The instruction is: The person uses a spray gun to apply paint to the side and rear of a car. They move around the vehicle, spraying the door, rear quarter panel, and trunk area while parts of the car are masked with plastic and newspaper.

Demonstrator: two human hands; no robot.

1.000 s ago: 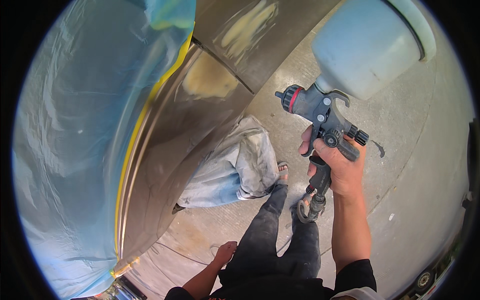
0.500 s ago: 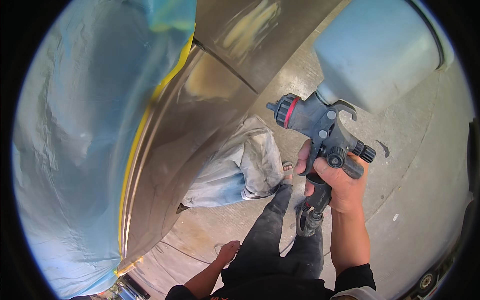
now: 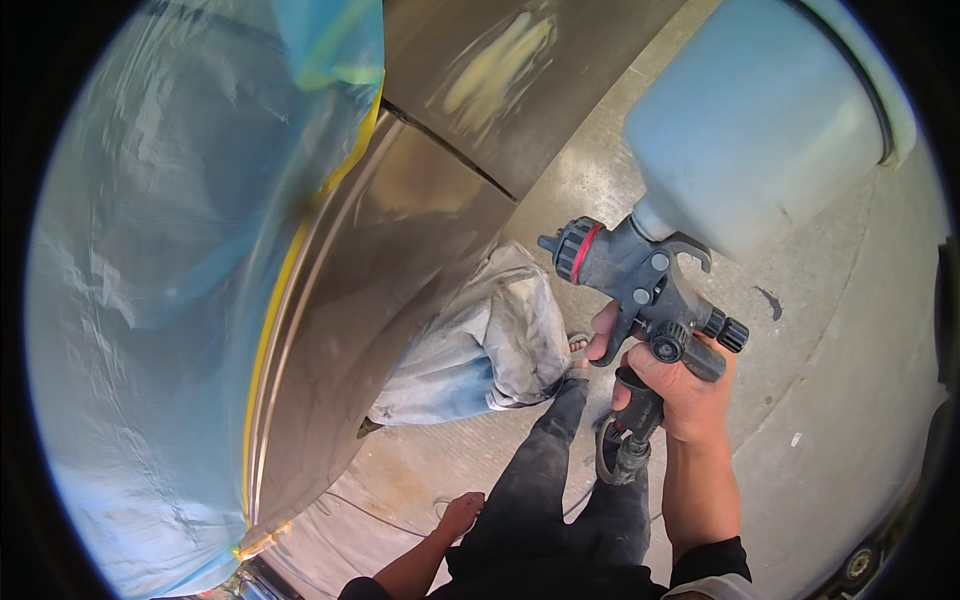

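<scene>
**Spray gun (image 3: 640, 262) in the right grip (image 3: 690, 395), beside a brown car panel (image 3: 390, 260)**

The right grip is wrapped firmly around the spray gun, fingers at its trigger (image 3: 613, 340), above the concrete floor (image 3: 790, 350). The nozzle (image 3: 549, 243) points left, towards the brown car panel; a pale cup (image 3: 760, 130) sits on top. The left grip (image 3: 461, 515) is near the left thigh (image 3: 515, 480), fingers curled (whether around anything, I cannot tell).

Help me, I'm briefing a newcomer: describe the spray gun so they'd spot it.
Right of the brown panel, above the concrete floor, find the right hand. In it is the dark spray gun with a pale-blue cup. A red ring behind its nozzle sets it apart.
</scene>
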